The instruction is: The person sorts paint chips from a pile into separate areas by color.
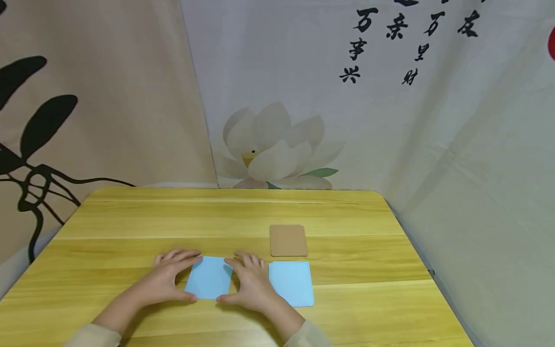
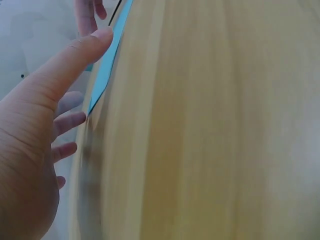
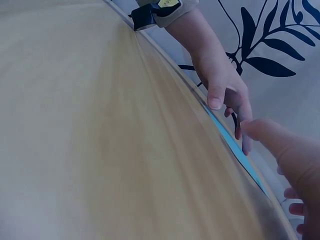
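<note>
A light blue square sheet (image 1: 209, 278) lies between both hands at the front middle of the wooden table (image 1: 368, 308); its bent edge shows in the left wrist view as a thin blue strip (image 2: 106, 70). My left hand (image 1: 166, 277) holds its left side, thumb at the near corner and index finger at the far one. On the opposite side my right hand (image 1: 249, 284) holds the sheet likewise by its two right corners. Whether the sheet touches the tabletop, I cannot tell.
Just right of my right hand lies a second light blue square (image 1: 291, 284), looking like a small stack. Behind it is a brown square (image 1: 288, 240) with rounded corners. A printed curtain (image 1: 277, 86) hangs beyond the table's far edge.
</note>
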Demonstrator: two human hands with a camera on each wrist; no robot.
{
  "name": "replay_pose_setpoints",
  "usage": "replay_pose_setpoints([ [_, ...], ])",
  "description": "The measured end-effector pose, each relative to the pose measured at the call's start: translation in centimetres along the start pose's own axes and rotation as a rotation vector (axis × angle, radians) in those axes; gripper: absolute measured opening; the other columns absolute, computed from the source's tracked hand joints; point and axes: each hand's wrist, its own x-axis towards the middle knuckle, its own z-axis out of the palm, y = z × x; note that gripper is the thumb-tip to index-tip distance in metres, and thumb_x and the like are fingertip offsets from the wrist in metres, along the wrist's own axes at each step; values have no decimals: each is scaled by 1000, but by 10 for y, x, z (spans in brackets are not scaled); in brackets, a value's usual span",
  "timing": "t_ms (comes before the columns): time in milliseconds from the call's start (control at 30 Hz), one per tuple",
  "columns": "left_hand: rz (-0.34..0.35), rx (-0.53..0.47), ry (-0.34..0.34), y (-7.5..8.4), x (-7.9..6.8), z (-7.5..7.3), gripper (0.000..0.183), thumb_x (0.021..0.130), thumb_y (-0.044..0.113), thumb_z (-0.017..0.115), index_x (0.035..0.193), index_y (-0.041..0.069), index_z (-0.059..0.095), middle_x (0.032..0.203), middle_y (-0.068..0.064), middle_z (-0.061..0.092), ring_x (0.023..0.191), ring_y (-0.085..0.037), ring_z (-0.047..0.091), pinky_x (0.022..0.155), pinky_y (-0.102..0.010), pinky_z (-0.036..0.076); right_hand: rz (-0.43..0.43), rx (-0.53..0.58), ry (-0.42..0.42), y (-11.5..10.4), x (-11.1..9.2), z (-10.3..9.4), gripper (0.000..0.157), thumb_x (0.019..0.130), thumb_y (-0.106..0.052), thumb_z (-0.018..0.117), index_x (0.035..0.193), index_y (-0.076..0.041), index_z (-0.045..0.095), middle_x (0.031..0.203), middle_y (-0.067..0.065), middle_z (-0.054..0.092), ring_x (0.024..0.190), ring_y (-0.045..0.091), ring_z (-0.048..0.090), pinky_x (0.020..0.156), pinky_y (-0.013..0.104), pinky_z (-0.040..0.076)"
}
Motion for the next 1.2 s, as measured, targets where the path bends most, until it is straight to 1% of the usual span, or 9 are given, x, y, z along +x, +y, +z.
replay_pose_setpoints([
  [67, -7, 7, -1, -1, -2, -1, 97, 62, 71, 73, 134, 9, 55, 140, -9, 48, 122, -30, 37, 85, -51, 21, -9, -8, -4, -1, 0, 2, 87, 70, -67, 71, 140, -21, 49, 145, 5, 38, 130, 21, 33, 97, 42, 29],
  [167, -17, 12, -9, -2, -3, -2, 98, 61, 72, 73, 135, 10, 55, 140, -7, 48, 122, -30, 37, 86, -52, 21, -11, -13, -15, -2, 1, 5, 88, 70, -67, 70, 141, -21, 49, 145, 4, 38, 130, 22, 32, 98, 43, 30],
  [367, -28, 5, -19, -6, -6, 0, 99, 60, 74, 71, 135, 11, 55, 141, -6, 47, 123, -31, 37, 85, -50, 21, 12, -36, -45, 0, 1, 9, 87, 71, -69, 68, 142, -23, 47, 147, 4, 36, 132, 23, 31, 102, 46, 28],
  [533, -29, -8, -10, -8, -6, 2, 98, 60, 73, 72, 134, 12, 56, 140, -4, 48, 123, -31, 36, 86, -50, 20, 19, -56, -67, 1, 1, 9, 85, 73, -70, 66, 141, -23, 49, 146, 3, 37, 132, 24, 32, 103, 47, 28],
  [700, -20, -25, 6, -7, -6, 4, 93, 61, 70, 73, 131, 12, 59, 139, -3, 49, 122, -35, 36, 86, -52, 21, 15, -48, -78, 1, 1, 9, 82, 74, -69, 65, 140, -23, 50, 146, 1, 38, 131, 23, 31, 103, 46, 28],
  [800, -17, -32, 7, -7, -6, 5, 91, 61, 70, 73, 130, 12, 60, 140, -3, 49, 122, -34, 36, 87, -53, 20, 13, -53, -80, 1, 1, 8, 81, 74, -69, 65, 139, -23, 52, 146, 1, 38, 131, 23, 31, 103, 46, 28],
  [1000, 2, -30, 23, -7, -8, 6, 88, 62, 69, 73, 129, 12, 62, 139, -3, 50, 121, -30, 36, 85, -49, 20, 9, -69, -84, 1, 1, 10, 80, 74, -70, 64, 139, -24, 52, 146, 0, 38, 131, 21, 31, 103, 46, 28],
  [1200, 4, -40, 42, -5, -8, 4, 88, 62, 67, 75, 128, 10, 62, 138, -7, 51, 119, -30, 37, 84, -47, 21, 17, -75, -84, 1, 3, 10, 82, 74, -70, 64, 140, -25, 50, 146, 0, 38, 131, 22, 31, 103, 46, 28],
])
